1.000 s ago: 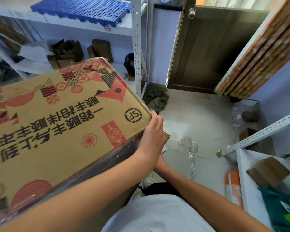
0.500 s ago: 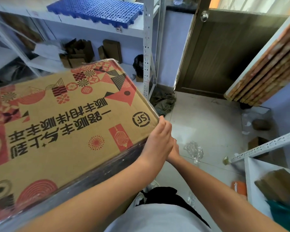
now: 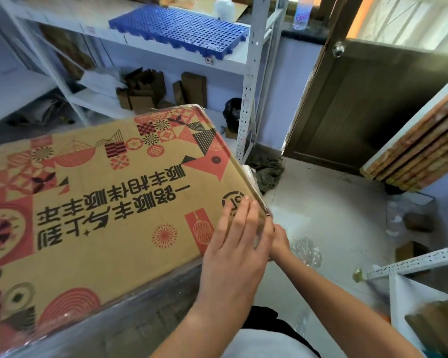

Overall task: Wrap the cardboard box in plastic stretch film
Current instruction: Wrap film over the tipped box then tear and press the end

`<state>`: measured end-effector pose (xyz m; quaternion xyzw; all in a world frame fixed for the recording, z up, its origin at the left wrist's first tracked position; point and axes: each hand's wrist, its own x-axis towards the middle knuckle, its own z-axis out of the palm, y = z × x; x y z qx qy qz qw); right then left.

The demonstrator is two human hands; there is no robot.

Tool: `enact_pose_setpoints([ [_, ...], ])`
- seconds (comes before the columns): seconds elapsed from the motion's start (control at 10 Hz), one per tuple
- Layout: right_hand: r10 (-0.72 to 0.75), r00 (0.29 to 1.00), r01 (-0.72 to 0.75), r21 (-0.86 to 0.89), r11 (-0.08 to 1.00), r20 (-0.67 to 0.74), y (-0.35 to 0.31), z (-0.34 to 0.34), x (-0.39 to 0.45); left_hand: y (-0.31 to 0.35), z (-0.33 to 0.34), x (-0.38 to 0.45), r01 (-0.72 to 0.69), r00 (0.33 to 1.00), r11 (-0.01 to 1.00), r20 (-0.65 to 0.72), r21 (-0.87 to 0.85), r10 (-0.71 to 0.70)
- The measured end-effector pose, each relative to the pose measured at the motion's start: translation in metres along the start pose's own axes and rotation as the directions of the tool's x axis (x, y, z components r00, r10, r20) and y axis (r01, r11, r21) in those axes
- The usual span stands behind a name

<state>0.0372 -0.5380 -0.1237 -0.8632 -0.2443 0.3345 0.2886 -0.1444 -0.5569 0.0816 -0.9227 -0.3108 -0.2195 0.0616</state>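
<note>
Left hand [image 3: 237, 244] flat, fingers straight, on cardboard box [image 3: 101, 202]; right hand [image 3: 278, 241] mostly hidden, grip unclear.

Left hand [image 3: 239, 244] lies flat, fingers [image 3: 243, 210] straight; right hand [image 3: 278, 241] mostly hidden behind it.

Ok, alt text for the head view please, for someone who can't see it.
A left hand lies flat on the near right corner of a printed cardboard box partly covered in stretch film; the right hand sits just behind it at the corner, mostly hidden.
</note>
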Motion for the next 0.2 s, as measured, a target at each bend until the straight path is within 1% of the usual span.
enact_pose_setpoints([
  [0.1,-0.001,0.997,0.013,0.167,0.986,-0.073,-0.002,-0.014,-0.017,-0.022,-0.013,-0.031,0.087,0.996,0.994,-0.016,-0.062,-0.088],
  [0.2,-0.057,0.992,0.089,0.319,0.944,-0.109,-0.02,-0.04,-0.038,-0.044,-0.021,-0.072,0.21,0.968,0.973,-0.12,-0.094,-0.22],
])
